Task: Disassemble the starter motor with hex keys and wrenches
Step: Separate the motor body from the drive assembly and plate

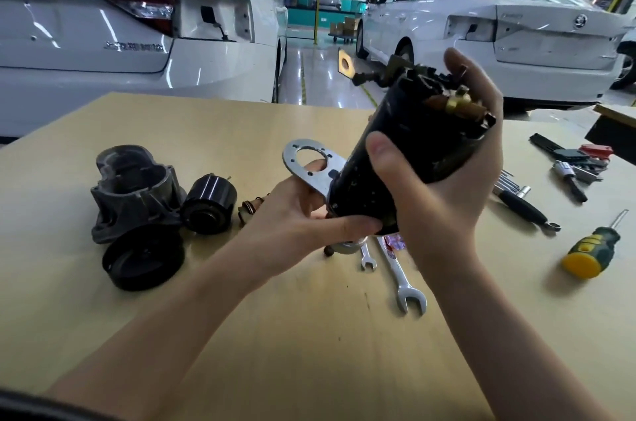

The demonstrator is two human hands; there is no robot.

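two wrenches lay near on the wooden table, left hand gripped the motor body at its lower end, right hand curled round it above the table, housing far left, white cars beyond

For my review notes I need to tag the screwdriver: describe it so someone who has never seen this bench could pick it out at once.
Start at the pale wooden table and go to its right side, past the right hand that grips the black motor body. The screwdriver lies alone nearest the right edge, below the cluster of dark tools. Its stubby green handle with a yellow end cap sets it apart from the bare steel wrenches.
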